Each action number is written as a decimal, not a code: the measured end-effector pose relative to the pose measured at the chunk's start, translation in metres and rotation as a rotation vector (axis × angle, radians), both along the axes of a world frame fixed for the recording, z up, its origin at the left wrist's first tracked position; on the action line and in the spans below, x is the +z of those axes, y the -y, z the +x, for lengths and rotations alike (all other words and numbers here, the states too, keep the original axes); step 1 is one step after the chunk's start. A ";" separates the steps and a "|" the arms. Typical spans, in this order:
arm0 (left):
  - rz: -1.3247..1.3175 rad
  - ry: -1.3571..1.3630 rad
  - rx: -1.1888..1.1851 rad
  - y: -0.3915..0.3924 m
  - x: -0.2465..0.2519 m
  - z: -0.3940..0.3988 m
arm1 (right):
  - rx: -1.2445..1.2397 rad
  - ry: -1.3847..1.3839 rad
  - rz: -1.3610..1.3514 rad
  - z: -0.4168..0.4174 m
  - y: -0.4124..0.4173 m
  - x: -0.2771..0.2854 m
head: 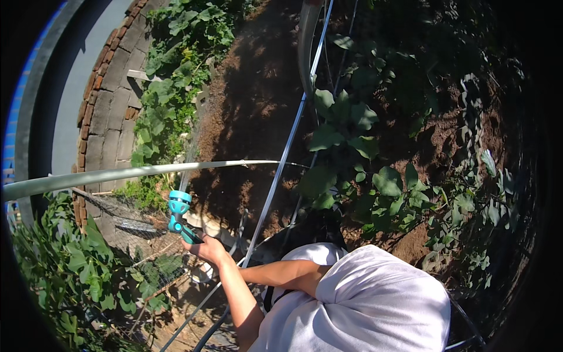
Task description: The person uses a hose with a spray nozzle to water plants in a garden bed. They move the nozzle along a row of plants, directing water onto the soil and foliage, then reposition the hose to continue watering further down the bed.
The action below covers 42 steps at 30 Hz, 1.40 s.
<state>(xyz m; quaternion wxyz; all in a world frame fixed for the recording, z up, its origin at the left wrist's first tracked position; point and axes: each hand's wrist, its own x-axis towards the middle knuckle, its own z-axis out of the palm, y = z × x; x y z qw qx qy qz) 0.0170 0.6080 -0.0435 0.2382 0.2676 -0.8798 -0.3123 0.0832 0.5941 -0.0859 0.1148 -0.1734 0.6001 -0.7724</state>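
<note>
My left hand (pixel 209 250) grips the handle of a teal hose spray nozzle (pixel 179 203), whose head points up the picture. A thin stream of water (pixel 189 152) leaves it, passing along the edge between leafy plants and bare soil. My right forearm (pixel 281 273) crosses behind my left forearm. The right hand itself is hidden there, so what it touches does not show.
A pale pole (pixel 132 173) crosses in front of the nozzle. A long metal pipe (pixel 281 163) slants over the soil bed (pixel 250 101). Broad-leaved plants (pixel 343 127) grow right; netting (pixel 167 259) and leafy plants stand lower left. Brick-edged paving (pixel 103 110) lies upper left.
</note>
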 end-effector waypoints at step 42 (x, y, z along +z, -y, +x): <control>0.722 -0.151 -0.989 -0.315 0.111 -0.272 | -0.642 0.130 -0.074 -0.158 -0.529 0.115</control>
